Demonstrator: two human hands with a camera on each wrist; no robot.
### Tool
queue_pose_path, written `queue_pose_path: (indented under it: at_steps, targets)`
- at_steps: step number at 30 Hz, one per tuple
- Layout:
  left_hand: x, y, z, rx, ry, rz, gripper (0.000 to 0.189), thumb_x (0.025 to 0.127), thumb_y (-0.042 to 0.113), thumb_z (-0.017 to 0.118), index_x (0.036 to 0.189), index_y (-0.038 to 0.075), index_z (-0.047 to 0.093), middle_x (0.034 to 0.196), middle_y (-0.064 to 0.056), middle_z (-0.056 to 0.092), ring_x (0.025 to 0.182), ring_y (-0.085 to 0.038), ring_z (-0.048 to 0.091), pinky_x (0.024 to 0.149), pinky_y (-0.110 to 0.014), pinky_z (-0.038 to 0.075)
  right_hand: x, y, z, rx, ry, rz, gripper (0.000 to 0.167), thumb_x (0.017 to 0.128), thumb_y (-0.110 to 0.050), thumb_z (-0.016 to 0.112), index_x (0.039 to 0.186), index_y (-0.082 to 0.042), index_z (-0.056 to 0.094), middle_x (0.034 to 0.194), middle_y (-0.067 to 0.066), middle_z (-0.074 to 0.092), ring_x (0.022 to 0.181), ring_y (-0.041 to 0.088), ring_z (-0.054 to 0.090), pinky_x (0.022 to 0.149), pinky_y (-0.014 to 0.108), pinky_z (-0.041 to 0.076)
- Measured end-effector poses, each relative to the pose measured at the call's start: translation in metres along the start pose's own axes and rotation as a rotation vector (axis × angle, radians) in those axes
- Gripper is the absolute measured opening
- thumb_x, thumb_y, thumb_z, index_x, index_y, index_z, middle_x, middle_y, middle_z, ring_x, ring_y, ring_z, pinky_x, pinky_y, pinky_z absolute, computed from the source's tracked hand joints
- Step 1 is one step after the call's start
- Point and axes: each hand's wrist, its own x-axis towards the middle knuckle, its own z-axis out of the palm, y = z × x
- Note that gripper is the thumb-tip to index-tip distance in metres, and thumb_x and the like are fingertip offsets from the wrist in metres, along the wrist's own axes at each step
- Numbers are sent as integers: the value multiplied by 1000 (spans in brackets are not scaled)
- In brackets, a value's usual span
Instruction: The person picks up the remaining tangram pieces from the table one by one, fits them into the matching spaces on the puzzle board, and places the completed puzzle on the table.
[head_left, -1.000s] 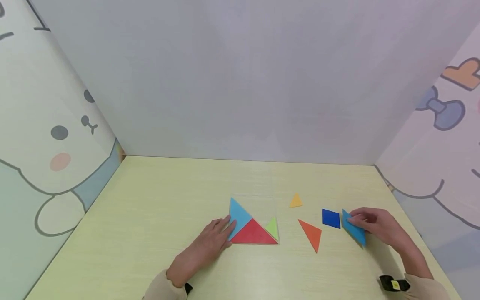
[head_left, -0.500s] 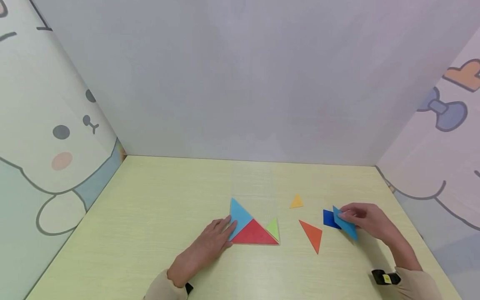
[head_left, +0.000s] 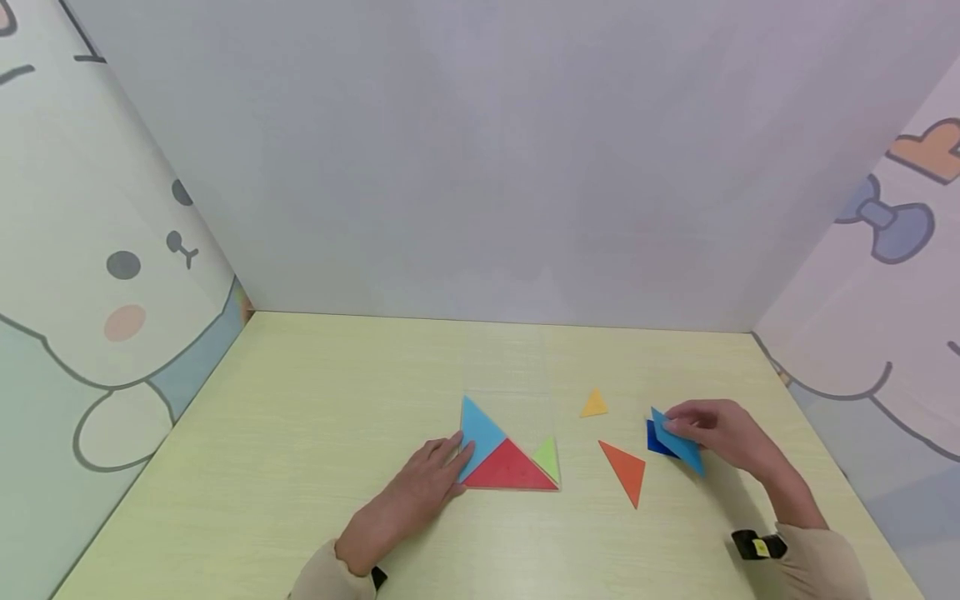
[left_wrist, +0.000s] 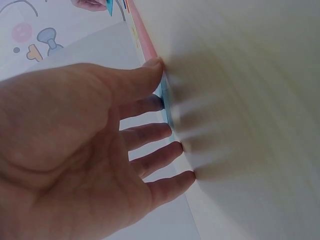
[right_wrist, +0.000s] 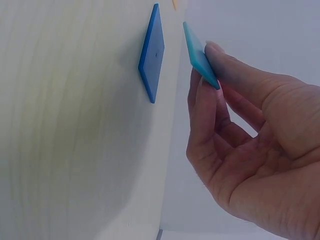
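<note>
My right hand (head_left: pixel 716 429) pinches a light blue tangram piece (head_left: pixel 678 442) between thumb and fingers, tilted and raised off the table. Below it lies a dark blue four-sided piece (right_wrist: pixel 153 55), partly hidden in the head view. My left hand (head_left: pixel 420 492) rests with extended fingers at the left edge of a light blue triangle (head_left: pixel 480 429). A red triangle (head_left: pixel 510 467) adjoins that one, and a small green triangle (head_left: pixel 547 458) sits along the red one's right side. In the left wrist view, the fingertips (left_wrist: pixel 175 147) touch the tabletop and the edge of the pieces.
An orange-red triangle (head_left: pixel 626 471) and a small yellow triangle (head_left: pixel 595 404) lie between the joined pieces and my right hand. A faint transparent square outline (head_left: pixel 510 390) shows behind the joined pieces. The pale wooden table (head_left: pixel 337 367) ends at a grey back wall (head_left: pixel 487 167).
My right hand has carried the light blue piece leftward and slightly up in the head view, from beside the dark blue piece to over it. The left hand has stayed in place.
</note>
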Motion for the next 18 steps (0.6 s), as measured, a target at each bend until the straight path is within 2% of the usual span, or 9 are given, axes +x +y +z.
queue_pose_path:
  at_steps: [18]
  targets:
    - [0, 1, -1, -4, -5, -8, 54, 101, 17, 65, 148, -4, 49, 152, -23, 46, 130, -36, 49, 107, -49, 46, 17, -13, 11, -31, -16, -78, 22, 95, -20, 75, 113, -7, 77, 94, -3, 72, 85, 13, 65, 74, 25, 56]
